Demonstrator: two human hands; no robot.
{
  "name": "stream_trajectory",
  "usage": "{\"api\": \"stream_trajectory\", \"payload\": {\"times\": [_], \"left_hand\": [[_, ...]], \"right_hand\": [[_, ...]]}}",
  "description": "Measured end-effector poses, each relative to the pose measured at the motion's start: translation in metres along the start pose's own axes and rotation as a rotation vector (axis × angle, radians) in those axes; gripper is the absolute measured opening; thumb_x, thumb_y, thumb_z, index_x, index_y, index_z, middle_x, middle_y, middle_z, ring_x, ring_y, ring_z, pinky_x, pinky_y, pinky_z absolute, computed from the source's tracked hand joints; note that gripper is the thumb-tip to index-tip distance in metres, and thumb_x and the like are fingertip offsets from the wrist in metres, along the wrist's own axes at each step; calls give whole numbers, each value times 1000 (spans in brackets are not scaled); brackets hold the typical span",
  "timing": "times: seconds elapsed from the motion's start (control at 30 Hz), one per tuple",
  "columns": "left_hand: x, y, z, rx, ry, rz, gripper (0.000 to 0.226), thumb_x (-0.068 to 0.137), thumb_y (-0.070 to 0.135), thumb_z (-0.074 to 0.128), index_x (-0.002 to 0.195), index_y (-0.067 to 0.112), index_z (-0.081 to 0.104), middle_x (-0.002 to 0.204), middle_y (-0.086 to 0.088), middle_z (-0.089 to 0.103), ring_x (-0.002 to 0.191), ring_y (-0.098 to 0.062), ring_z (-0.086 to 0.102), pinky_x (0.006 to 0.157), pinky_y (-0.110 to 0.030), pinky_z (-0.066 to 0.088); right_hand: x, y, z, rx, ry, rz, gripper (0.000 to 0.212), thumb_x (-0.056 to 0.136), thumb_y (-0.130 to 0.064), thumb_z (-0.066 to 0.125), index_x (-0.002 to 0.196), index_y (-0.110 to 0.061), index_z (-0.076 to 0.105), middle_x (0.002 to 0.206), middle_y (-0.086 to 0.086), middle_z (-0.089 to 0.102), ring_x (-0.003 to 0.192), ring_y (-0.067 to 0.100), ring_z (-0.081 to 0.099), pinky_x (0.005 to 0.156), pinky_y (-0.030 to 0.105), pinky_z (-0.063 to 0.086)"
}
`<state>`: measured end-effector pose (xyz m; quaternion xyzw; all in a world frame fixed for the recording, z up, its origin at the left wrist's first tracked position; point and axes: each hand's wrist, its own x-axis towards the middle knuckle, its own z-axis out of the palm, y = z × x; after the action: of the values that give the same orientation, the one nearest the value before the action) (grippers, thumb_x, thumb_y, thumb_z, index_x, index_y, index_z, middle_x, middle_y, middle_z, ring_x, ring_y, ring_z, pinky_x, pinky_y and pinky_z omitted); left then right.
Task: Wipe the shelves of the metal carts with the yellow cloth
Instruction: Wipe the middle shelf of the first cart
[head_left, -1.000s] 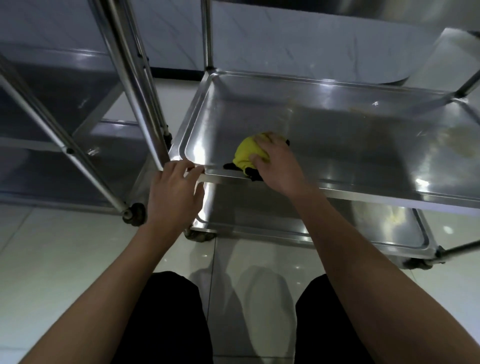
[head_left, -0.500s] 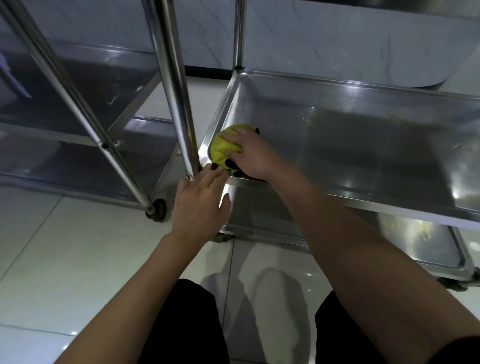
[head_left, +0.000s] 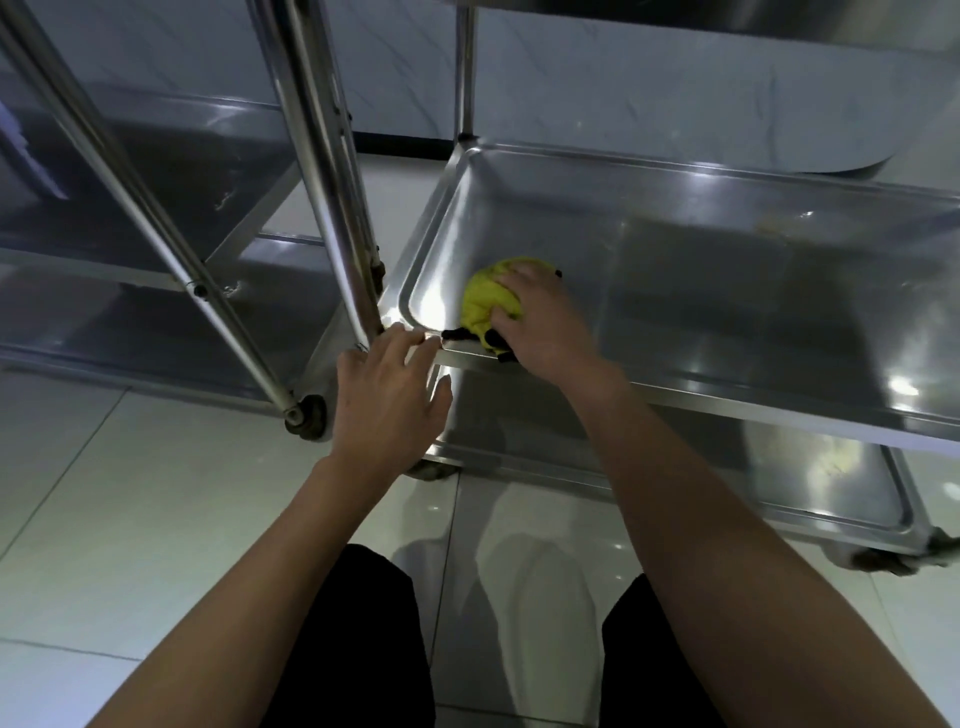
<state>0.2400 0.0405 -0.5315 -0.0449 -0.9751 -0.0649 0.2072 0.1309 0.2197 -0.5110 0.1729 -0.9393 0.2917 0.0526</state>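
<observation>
A bunched yellow cloth (head_left: 485, 299) with a black edge lies in the near left corner of the middle shelf (head_left: 727, 291) of the right metal cart. My right hand (head_left: 540, 319) grips the cloth from above and presses it on the shelf. My left hand (head_left: 387, 400) rests with straight fingers on the shelf's front left corner rim, beside the cart's upright post (head_left: 324, 171). The part of the cloth under my right hand is hidden.
A second metal cart (head_left: 130, 208) stands close on the left, its wheel (head_left: 306, 418) on the tiled floor. The right cart's bottom shelf (head_left: 810, 483) shows below, and an upper shelf overhangs at the top. My knees are at the bottom.
My right hand has slid the cloth right and slightly farther from the left corner. My left hand has stayed on the shelf's front corner.
</observation>
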Motion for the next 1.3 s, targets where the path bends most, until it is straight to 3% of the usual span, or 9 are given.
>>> {"api": "stream_trajectory", "payload": {"times": [0.07,0.17,0.43,0.6,0.7,0.8,1.07,1.2,1.3], "left_hand": [[4,7,-2,-18,5,-33,35,91,37,62,122,21,66,122,-2,63,119,-27,56,92,-50,39],[18,39,-2,-57,2,52,29,91,36,61,116,24,67,120,-1,63,117,-28,56,96,-51,41],[48,135,3,-157,-153,182,25,95,37,49,107,29,69,109,2,66,106,-26,56,87,-41,45],[56,167,14,-183,-194,205,29,97,43,48,109,27,69,117,1,63,110,-26,56,96,-47,43],[56,176,20,-158,-201,178,32,98,46,47,103,25,70,113,0,63,103,-28,59,91,-49,46],[50,179,24,-163,-167,174,29,98,43,50,102,23,70,113,-2,63,99,-31,60,89,-50,47],[53,150,17,-196,-211,246,32,100,42,49,120,26,68,123,1,64,113,-26,57,96,-45,45],[61,106,11,-114,-169,145,29,97,41,51,111,24,70,120,-1,64,114,-27,54,96,-48,43],[64,78,6,-74,-140,63,25,95,42,52,100,28,71,113,1,65,111,-29,54,93,-50,44]], "right_hand": [[-10,11,-8,-7,22,21,48,90,-20,58,137,-11,54,147,9,46,135,27,37,115,32,22],[-28,33,-28,-48,56,60,49,90,-19,58,138,-12,53,148,10,45,136,29,37,115,34,25],[-88,111,-104,-200,92,226,56,89,-15,53,143,-26,48,152,6,39,138,31,35,111,38,33],[-125,150,-142,-273,207,333,52,90,-13,55,142,-17,51,149,9,44,139,31,34,115,37,25],[-135,159,-151,-292,246,349,48,92,-12,54,140,-11,51,148,11,46,140,32,34,113,37,26],[-137,162,-152,-315,225,345,48,97,-15,49,144,-10,47,152,9,41,142,30,31,113,37,27],[-132,158,-144,-405,172,335,46,101,-18,40,147,-11,41,153,10,38,142,29,30,115,40,26],[-118,143,-130,-353,164,327,48,101,-19,41,148,-10,39,154,12,36,143,33,29,115,46,29],[-95,126,-110,-348,119,284,50,101,-21,40,149,-7,36,155,14,35,145,32,27,119,43,21]]}}
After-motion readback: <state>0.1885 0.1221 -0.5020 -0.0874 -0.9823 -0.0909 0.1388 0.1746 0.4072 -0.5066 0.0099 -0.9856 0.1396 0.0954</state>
